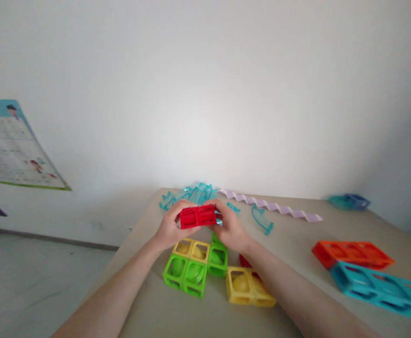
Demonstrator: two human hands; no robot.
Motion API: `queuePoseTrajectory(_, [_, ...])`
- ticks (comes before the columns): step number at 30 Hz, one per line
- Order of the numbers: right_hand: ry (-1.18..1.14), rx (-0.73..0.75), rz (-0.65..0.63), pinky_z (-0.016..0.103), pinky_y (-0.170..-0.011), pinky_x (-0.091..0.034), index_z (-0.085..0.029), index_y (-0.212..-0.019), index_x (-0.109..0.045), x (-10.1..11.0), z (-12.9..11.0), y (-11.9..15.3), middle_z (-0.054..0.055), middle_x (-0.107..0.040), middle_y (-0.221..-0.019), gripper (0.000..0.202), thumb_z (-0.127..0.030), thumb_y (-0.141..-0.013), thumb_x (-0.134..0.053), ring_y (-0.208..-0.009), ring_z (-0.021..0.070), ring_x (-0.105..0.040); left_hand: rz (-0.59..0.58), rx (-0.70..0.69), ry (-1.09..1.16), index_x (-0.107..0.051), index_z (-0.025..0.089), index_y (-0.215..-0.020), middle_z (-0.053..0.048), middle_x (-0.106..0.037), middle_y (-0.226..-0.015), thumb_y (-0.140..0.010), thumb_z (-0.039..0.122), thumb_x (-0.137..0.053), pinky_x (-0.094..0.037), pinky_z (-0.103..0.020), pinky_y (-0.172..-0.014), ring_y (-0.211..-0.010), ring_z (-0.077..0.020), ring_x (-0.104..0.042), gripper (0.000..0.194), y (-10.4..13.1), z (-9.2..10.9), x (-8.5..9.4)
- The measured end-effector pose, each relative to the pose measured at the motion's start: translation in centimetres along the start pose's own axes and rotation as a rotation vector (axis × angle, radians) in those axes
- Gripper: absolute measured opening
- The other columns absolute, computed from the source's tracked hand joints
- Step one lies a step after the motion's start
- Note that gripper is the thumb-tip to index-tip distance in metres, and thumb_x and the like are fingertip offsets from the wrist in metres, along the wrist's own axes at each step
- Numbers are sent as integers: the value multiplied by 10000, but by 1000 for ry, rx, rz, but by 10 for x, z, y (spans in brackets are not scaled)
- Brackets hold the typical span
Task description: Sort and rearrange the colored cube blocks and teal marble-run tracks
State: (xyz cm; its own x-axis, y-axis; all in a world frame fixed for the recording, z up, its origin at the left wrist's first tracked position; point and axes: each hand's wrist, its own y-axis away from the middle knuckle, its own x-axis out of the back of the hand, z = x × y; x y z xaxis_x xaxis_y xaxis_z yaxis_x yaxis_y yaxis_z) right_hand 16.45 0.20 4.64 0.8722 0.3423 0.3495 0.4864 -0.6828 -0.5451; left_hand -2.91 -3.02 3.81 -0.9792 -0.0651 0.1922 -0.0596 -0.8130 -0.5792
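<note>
My left hand (172, 225) and my right hand (229, 227) grip a red two-cell toy block (198, 216) from its two ends, held up above the table. Both sets of fingers are closed around it. Below the hands lie green cube-frame blocks (185, 274) joined or set against yellow ones (192, 249), with another green block (217, 257) to their right. A yellow two-cell block (241, 285) sits under my right forearm, which partly covers it. Behind that one, a bit of a red piece (245, 261) shows.
Clear blue curved track pieces (200, 192) pile up at the table's back edge; another track piece (262, 219) lies nearer. A lilac zigzag strip (270, 205) runs along the wall. Orange blocks (353, 253) and teal blocks (381, 286) lie right. A blue object (356, 202) sits in the far corner.
</note>
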Motion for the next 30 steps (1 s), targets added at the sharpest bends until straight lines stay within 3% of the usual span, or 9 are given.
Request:
queuePoseTrajectory(5, [37,27,1,318,-791,-476,-206,-1066,-554,1,-3,1,45,-615,-972,359,-79,-730,-555,-867,180,-575,0,-16,-11,-686,221,-1001,-63,-638,-993,-555,163,-835,-437,-350,-890,-957,-249,-588,474,-1,-2,2])
queuePoseTrajectory(12, [7,23,11,302,-788,-475,-205,-1060,-561,1,-5,1,53,-612,-1042,360,-76,-724,-549,-899,175,-579,-30,-120,-126,-663,250,-1064,-65,-631,-1016,-618,174,-805,-446,-364,-889,-963,-251,-588,474,-1,-7,4])
queuePoseTrajectory(24, [-61,-14,9,324,-821,-476,-207,-1073,-559,-1,-4,1,58,-599,-1067,376,-75,-721,-555,-944,185,-576,-6,-121,-136,-683,238,-1047,-72,-654,-1002,-612,199,-821,-454,-373,-903,-966,-256,-603,457,-1,-6,3])
queuePoseTrajectory(27, [-175,-68,-8,315,-798,-486,-230,-1159,-504,2,-6,1,61,-564,-1145,502,-74,-686,-571,-944,181,-588,-2,-181,-172,-668,236,-1073,-81,-650,-1052,-636,190,-807,-459,-382,-920,-1007,-256,-605,460,-1,-7,4])
queuePoseTrajectory(30, [-358,-231,-35,300,-727,-498,-263,-1276,-392,4,-8,-1,66,-547,-1199,691,-105,-650,-639,-878,172,-619,-17,-315,-259,-636,227,-1115,-94,-628,-1120,-684,186,-775,-471,-406,-933,-1057,-254,-596,455,-1,-9,3])
